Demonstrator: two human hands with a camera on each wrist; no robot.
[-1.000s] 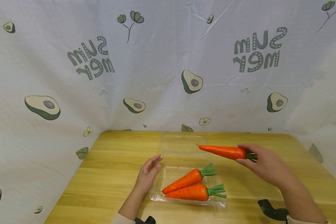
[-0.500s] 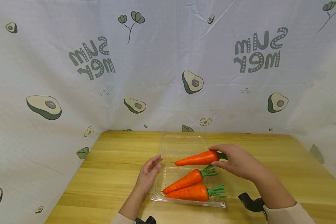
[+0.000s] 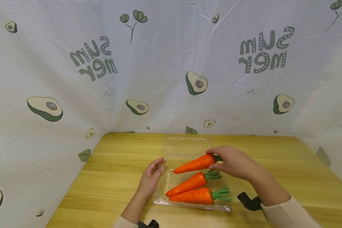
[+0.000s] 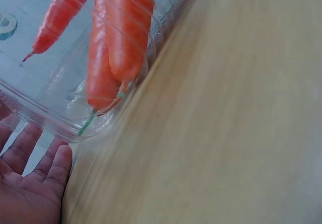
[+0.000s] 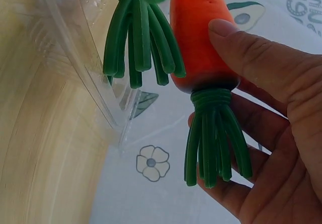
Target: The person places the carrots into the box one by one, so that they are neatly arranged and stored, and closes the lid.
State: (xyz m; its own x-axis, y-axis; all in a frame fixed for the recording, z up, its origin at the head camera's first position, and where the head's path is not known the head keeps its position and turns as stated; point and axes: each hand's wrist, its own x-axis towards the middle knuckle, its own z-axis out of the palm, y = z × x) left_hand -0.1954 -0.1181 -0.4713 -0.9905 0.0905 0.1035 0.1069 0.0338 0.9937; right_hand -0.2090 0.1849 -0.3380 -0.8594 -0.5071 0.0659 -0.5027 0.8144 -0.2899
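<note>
My right hand (image 3: pixel 231 161) grips an orange carrot (image 3: pixel 195 164) near its green stalks, thumb on one side and fingers on the other in the right wrist view. That carrot hangs over the back part of a clear plastic box (image 3: pixel 192 207), its thin tip pointing left. Two more carrots lie inside the box side by side, an upper one (image 3: pixel 188 183) and a front one (image 3: pixel 192 196), stalks to the right. At the box's left side is my left hand (image 3: pixel 151 177), fingers relaxed and holding nothing; in the left wrist view its fingertips are close to the box wall.
The box's clear lid (image 3: pixel 186 146) lies folded back behind it on the wooden table (image 3: pixel 102 183). A pale curtain (image 3: pixel 165 63) with avocado prints stands behind and at both sides. Black wrist camera mounts (image 3: pixel 249 201) sit on the wrists.
My right hand has carried the carrot leftward from the right side, then slightly lower over the box. The left hand and the two lying carrots have stayed in place.
</note>
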